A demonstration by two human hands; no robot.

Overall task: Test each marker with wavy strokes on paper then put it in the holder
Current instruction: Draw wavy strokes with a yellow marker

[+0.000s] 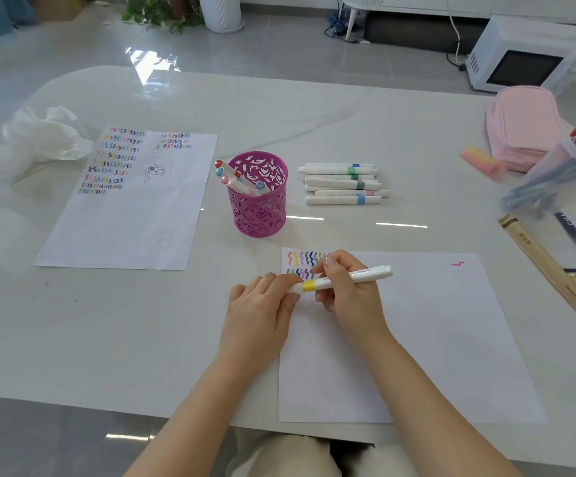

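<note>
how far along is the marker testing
Done: several markers stand in the purple holder, and two rows of wavy strokes mark the paper. In hand: the yellow-banded marker, left hand at its cap end, right hand on the barrel. Left: that one plus the pile beside the holder.

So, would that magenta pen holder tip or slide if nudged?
Probably light: the magenta pen holder has cut-out walls. Its markers all lean left, so it may tip that way. The glossy table likely lets it slide.
</note>
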